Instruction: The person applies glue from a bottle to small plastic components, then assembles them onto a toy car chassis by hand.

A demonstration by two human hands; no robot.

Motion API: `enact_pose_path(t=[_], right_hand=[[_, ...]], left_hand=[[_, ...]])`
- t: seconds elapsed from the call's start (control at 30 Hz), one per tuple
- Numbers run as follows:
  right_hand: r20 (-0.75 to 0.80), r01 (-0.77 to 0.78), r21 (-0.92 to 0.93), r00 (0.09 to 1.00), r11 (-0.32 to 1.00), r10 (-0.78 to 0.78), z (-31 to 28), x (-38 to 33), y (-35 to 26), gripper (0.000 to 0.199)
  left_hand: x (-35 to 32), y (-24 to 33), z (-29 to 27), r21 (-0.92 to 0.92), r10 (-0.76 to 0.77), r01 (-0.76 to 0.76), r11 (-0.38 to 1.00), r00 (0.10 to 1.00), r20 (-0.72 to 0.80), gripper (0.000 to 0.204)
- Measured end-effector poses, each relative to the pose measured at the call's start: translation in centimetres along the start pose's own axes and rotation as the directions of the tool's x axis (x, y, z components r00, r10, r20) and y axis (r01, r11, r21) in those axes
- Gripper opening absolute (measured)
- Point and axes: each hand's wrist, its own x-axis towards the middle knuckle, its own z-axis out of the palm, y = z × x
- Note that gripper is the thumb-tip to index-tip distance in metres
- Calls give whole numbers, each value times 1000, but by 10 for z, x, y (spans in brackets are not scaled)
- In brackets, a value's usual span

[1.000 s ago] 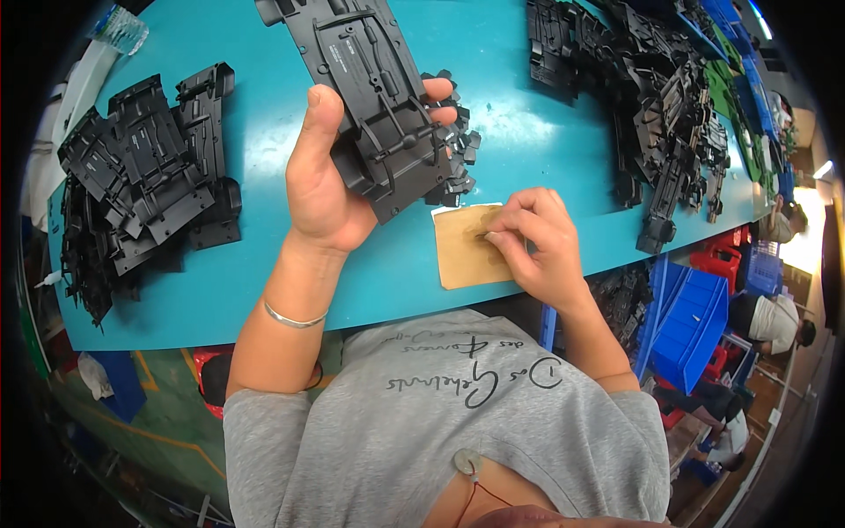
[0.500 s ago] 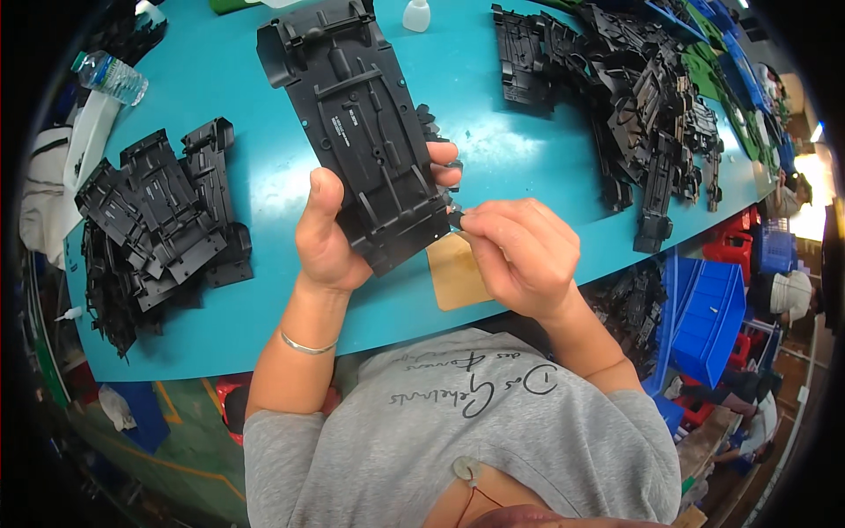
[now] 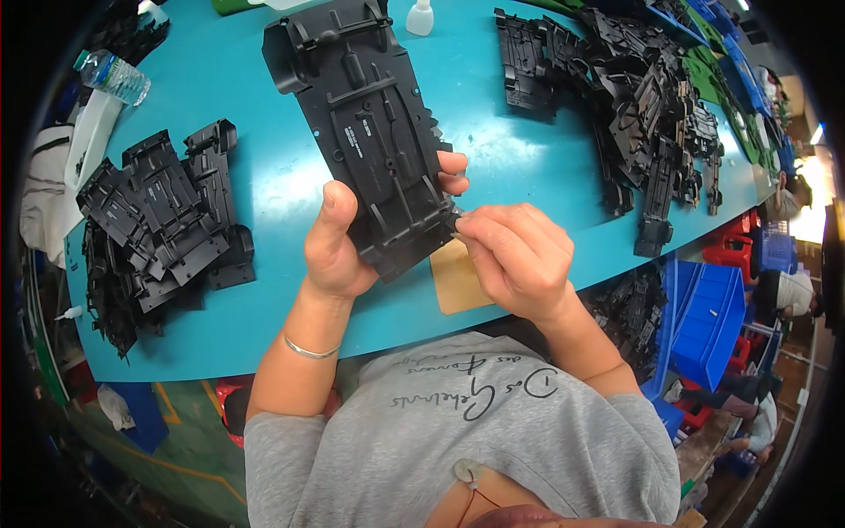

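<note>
A long black plastic chassis plate (image 3: 365, 132), moulded with ribs and small holes, is held up tilted over the table. My left hand (image 3: 339, 246) grips its lower end, the thumb at the left edge and fingertips showing past the right edge. At the lower right corner of the plate, my right hand (image 3: 519, 255) pinches thumb against forefinger. Whatever sits in that pinch is small and dark, mostly hidden by the fingers. Beneath the hands a tan rectangular pad (image 3: 459, 280) lies on the table's near edge.
Similar black plates are stacked on the teal table (image 3: 290, 326) at left (image 3: 163, 211), and a larger heap of black parts (image 3: 638, 106) lies at right. A water bottle (image 3: 114, 77) and small white bottle (image 3: 420, 18) stand farther back. Blue bins (image 3: 707, 326) are beyond the right edge.
The plate and my left hand have shifted slightly right and down. My right fingertips stay at the plate's lower right corner, and the small dark part there shows less.
</note>
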Motion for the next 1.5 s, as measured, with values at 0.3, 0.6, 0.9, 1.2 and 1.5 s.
enact_pose_path(t=[0.3,0.6,0.9,1.2,1.5], right_hand=[[0,50,-51,999,997,-50,4,-3,4,18],[-4,44,-58,999,997,-44,6,-5,5,17],[-46,23,-42,999,999,-25,7,-6,5,19],[-14,9,-62,1000,998,-10,5,-5,5,17],[128,-144,-436,967,888,220,-7,46,100,45]], left_hand=[[-2,0,2,146,-10,13,989,1000,-19,92],[0,1,5,184,1,3,983,1000,-23,94],[-2,-1,4,135,0,1,991,1000,-2,94],[3,0,5,140,10,-13,990,1000,18,91],[-5,73,-23,355,160,26,935,859,-486,34]])
